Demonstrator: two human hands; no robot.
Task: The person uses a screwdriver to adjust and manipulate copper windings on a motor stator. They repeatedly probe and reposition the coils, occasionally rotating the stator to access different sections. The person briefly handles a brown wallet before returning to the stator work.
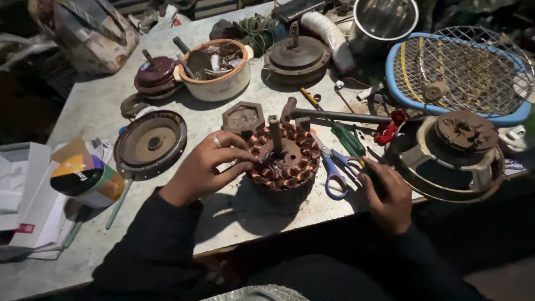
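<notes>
Left hand: While its fingers rest on the copper windings, the left hand (203, 167) steadies the motor stator (283, 159) on the bench (95, 106).
Right hand: The right hand (387, 195), grip clamped on a green-handled screwdriver (348, 142), sits beside blue scissors (337, 170).

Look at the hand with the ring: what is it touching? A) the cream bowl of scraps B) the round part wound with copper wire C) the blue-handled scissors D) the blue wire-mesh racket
B: the left hand, ring on one finger, rests its fingertips on the copper-wound round part, while the scissors lie apart on its other side.
</notes>
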